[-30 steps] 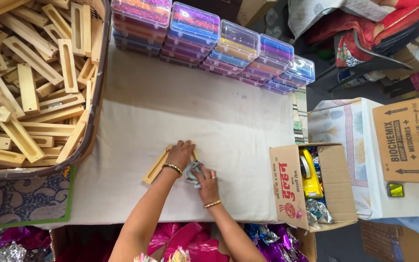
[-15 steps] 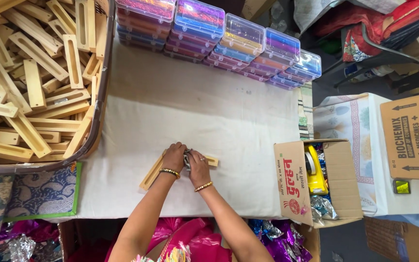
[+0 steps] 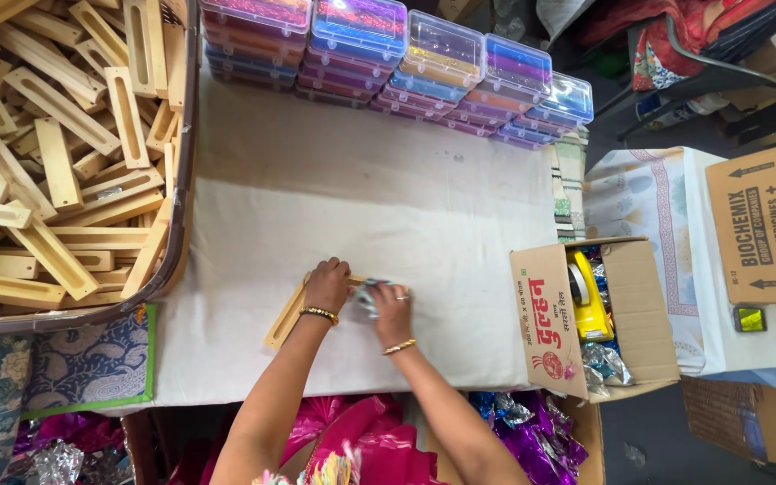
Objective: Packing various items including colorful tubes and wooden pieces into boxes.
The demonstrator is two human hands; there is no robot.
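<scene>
In the lower middle of the frame, the left hand (image 3: 327,285) presses down on a long wooden slotted holder (image 3: 286,316) that lies at a slant on the white cloth of the desk (image 3: 334,198). The right hand (image 3: 390,304) is just beside it, fingers closed on a small shiny silver packet (image 3: 367,297) at the upper end of the holder. At the upper left, a big basket (image 3: 181,180) is full of the same wooden holders. Stacked clear plastic boxes (image 3: 424,63) stand along the top. An open cardboard box (image 3: 577,314) stands at the right. I think the packet can slip or crumple if the holder turns under the left hand, because the cloth gives little grip.
</scene>
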